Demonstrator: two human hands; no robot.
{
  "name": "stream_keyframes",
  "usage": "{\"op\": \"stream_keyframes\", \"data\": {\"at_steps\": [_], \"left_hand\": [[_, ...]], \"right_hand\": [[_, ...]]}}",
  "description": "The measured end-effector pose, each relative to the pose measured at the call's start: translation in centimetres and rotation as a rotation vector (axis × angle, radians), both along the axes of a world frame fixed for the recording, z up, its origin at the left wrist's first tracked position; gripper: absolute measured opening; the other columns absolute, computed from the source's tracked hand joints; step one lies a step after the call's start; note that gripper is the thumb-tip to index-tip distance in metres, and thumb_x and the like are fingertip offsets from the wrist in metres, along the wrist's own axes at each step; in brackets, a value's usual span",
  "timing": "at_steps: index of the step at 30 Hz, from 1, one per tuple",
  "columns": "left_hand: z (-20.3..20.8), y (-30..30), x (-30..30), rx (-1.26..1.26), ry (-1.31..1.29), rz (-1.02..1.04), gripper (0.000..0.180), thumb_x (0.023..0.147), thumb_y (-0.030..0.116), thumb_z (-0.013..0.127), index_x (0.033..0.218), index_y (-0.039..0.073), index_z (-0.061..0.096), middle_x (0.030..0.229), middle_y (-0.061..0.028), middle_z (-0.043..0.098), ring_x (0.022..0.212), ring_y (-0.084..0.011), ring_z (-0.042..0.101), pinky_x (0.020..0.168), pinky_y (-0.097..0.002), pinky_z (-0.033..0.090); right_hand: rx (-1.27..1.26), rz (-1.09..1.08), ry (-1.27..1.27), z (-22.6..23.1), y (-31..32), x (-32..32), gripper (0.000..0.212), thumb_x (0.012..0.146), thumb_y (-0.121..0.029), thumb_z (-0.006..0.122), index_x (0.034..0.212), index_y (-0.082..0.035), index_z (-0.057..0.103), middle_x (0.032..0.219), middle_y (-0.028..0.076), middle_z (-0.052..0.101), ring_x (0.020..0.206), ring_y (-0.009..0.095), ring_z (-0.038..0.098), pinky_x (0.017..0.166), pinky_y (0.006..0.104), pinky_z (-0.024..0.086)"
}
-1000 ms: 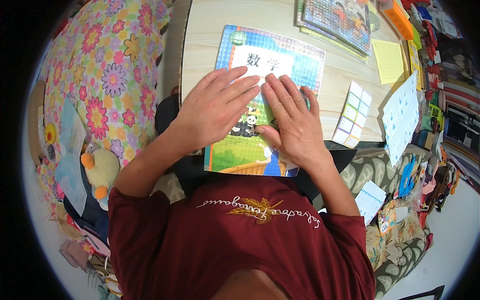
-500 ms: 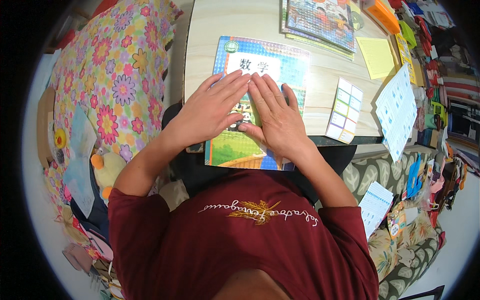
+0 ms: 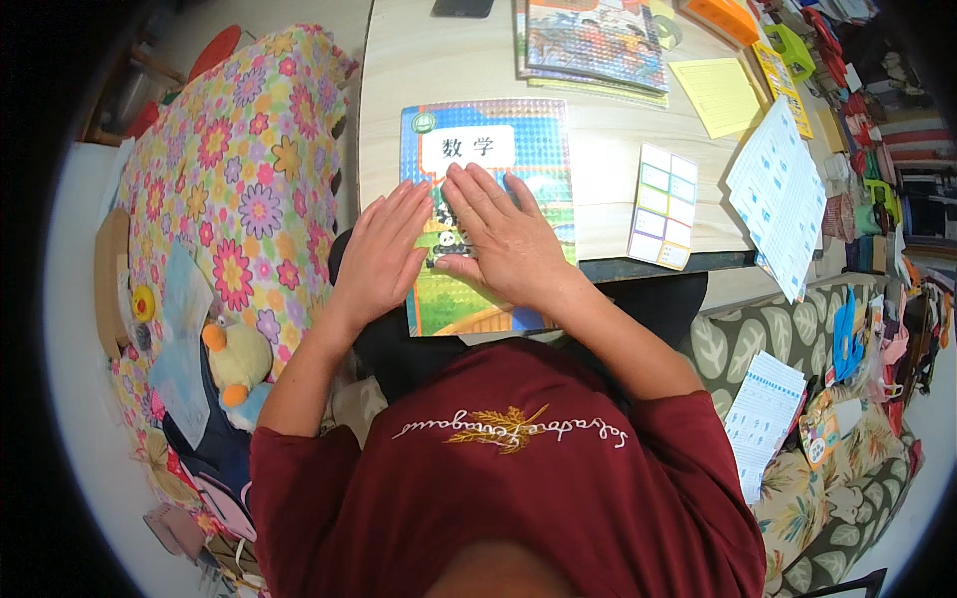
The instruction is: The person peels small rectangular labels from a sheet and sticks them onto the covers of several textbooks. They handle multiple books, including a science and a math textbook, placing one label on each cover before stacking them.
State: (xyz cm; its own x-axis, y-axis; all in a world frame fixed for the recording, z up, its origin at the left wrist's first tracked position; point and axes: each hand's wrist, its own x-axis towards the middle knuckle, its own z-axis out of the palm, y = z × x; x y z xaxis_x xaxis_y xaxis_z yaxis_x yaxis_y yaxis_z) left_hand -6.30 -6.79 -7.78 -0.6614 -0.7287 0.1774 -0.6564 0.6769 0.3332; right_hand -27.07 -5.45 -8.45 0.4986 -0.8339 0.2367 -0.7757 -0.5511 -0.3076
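A textbook (image 3: 498, 299) with a shiny blue and green cover and pandas on it lies at the table's front edge, its lower part jutting past the edge. My left hand (image 3: 384, 249) rests flat at the book's left edge, fingers stretched out and pointing away from me. Across the middle of the cover lies my right hand (image 3: 506, 234), palm down, its thumb apart from the fingers. Between the two hands part of the panda picture shows; the rest is under my right hand.
On the table (image 3: 598, 130) lie a label sheet (image 3: 662, 209), a yellow lined paper (image 3: 716, 97), stacked books (image 3: 596, 50) and a dark flat object (image 3: 463, 7). Printed sheets (image 3: 778, 194) overhang the right edge. A flowered cover (image 3: 239, 169) and plush duck (image 3: 239, 361) are at left.
My hands have drawn apart; the left has slid to the book's left edge. My right hand has stayed on the cover. The whole view has shifted slightly.
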Motion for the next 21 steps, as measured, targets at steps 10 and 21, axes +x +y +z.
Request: {"op": "stream_keyframes", "data": {"at_steps": [10,21], "left_hand": [[-0.4,1.5,0.2,0.003,0.076,0.110,0.050,0.085,0.013,0.051,0.132,0.001,0.039,0.140,-0.0155,0.036,0.131,-0.0324,0.031,0.106,-0.0437,0.022],[-0.4,12.1,-2.1,0.661,1.013,0.668,0.047,0.086,0.004,0.052,0.130,-0.003,0.038,0.125,-0.0144,0.046,0.099,-0.0184,0.051,0.080,-0.0290,0.043]], "right_hand": [[-0.027,-0.399,-0.100,1.8,4.6,-9.2,0.049,0.084,-0.029,0.060,0.119,0.004,0.048,0.122,0.018,0.051,0.114,0.033,0.047,0.094,0.0456,0.035],[0.889,-0.528,-1.113,-1.6,12.0,-8.0,0.027,0.094,-0.025,0.049,0.105,0.000,0.053,0.073,0.004,0.059,0.062,0.008,0.055,0.056,0.0231,0.045]]}}
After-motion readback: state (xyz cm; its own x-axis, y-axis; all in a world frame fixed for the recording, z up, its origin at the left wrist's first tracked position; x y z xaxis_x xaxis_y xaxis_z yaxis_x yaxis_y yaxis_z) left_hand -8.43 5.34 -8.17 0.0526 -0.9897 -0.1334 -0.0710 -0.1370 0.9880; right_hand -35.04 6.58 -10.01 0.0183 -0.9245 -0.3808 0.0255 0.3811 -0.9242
